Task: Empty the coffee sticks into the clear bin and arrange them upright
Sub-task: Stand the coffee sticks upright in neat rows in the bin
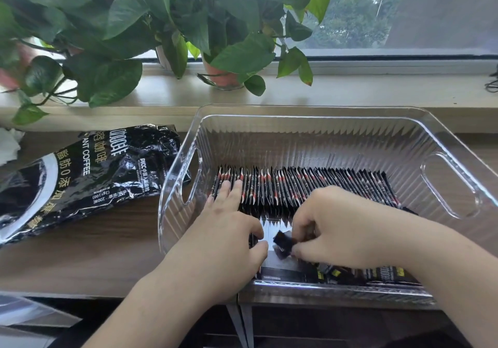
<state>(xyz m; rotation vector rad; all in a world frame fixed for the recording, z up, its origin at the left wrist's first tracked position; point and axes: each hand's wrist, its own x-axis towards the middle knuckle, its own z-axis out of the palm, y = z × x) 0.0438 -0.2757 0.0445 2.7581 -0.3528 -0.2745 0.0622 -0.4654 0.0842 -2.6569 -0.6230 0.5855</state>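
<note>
Clear bin (444, 137): ribbed transparent plastic with a cut-out handle at each end; it stands on the wooden tabletop (94, 253), its far rim close to the windowsill (350, 91).
Row of coffee sticks (310, 186): black sachets with red and white marks, packed on edge side by side. The row runs from near the left wall to near the right wall, about midway between the front and back of the bin.
Flat coffee sticks (385, 273): several more lie on the bin floor along the front wall, not yet stood up.
Left hand (223, 229): inside the bin at the left end of the row. Its grip is apart, the straight fingers resting on the tops of the leftmost sticks and the thumb stretched towards the front.
Right hand (345, 226): inside the bin, in front of the row near its middle. Its grip is clamped on a single coffee stick (282, 242), pinched by curled fingertips and tilted above the bin floor.
Gap: the single stick sits between the two hands, just beside the left thumb.
Coffee bag (89, 175): black glossy pouch printed with "INSTANT COFFEE". It lies flat and crumpled on the tabletop left of the bin, one corner touching the bin's left wall.
Potted plants (134, 24): broad green leaves in pots on the windowsill, behind the bag and the bin.
Window (377, 10): trees and buildings show outside.
</note>
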